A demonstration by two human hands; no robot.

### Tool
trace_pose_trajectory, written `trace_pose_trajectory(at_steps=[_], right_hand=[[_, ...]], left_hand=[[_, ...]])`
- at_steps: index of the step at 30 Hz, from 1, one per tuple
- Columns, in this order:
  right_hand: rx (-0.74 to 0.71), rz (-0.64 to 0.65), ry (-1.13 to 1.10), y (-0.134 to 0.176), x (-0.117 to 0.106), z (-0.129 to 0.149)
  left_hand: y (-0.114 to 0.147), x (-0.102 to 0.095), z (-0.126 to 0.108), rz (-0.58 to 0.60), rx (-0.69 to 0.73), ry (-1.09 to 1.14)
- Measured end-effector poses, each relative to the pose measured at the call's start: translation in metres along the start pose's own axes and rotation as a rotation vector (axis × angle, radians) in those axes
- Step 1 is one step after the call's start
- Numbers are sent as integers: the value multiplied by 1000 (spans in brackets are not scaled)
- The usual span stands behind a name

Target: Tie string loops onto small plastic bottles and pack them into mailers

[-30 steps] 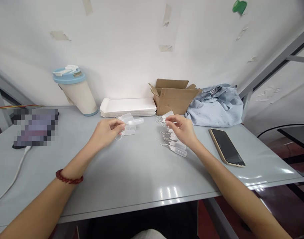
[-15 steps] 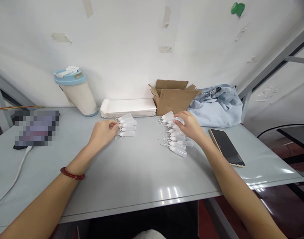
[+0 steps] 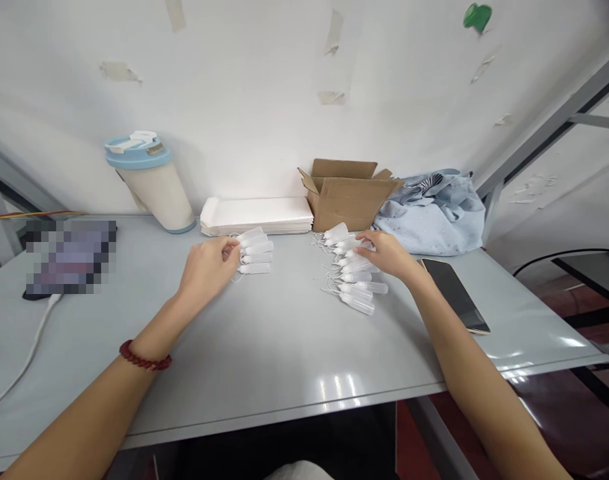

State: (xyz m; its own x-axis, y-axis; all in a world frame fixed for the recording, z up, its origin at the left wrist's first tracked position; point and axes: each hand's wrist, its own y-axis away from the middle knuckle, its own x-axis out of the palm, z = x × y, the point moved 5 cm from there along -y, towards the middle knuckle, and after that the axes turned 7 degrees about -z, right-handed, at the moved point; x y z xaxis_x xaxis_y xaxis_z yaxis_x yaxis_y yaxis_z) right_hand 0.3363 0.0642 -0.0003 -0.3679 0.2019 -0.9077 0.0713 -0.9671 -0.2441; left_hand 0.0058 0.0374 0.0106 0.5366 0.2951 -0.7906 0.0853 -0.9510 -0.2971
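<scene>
Small translucent plastic dropper bottles with white string loops lie in two groups. My left hand [image 3: 212, 267] is beside the left group of bottles [image 3: 257, 257], its thumb and fingers pinched together at the string ends; what lies between the fingertips is hidden. Those bottles lie roughly parallel, caps to the left. Over the upper part of the right pile of bottles [image 3: 355, 277] is my right hand [image 3: 387, 253], thumb and index finger slightly apart around a bottle without visibly gripping it. The bottles in this pile overlap, and their strings trail left.
Behind the bottles are a stack of white envelopes [image 3: 257, 217], an open cardboard box [image 3: 347, 207] and a light blue cloth [image 3: 434, 223]. A cup with a blue lid [image 3: 157, 193] stands left. One phone [image 3: 454, 297] lies right; a blurred device [image 3: 74, 257] with a cable lies left.
My right hand has shifted slightly right and down over the pile. My left hand has edged a little to the right at the string ends. The bottles look unmoved.
</scene>
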Motion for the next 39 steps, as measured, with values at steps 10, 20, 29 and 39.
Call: trace_pose_trajectory(at_steps=[10,20,29,39], right_hand=[[107,-196,-509,3,-17,7],[54,-30,-1015,28,-3,61],[19,38,-1048,36,5,75],[32,75,-1122,40,7,82]], left_hand=[[4,3,-4,-4,-4,96],[30,26,-32,333,-19,472],[39,30,-44,491,-80,592],[43,32,-46,512,-218,844]])
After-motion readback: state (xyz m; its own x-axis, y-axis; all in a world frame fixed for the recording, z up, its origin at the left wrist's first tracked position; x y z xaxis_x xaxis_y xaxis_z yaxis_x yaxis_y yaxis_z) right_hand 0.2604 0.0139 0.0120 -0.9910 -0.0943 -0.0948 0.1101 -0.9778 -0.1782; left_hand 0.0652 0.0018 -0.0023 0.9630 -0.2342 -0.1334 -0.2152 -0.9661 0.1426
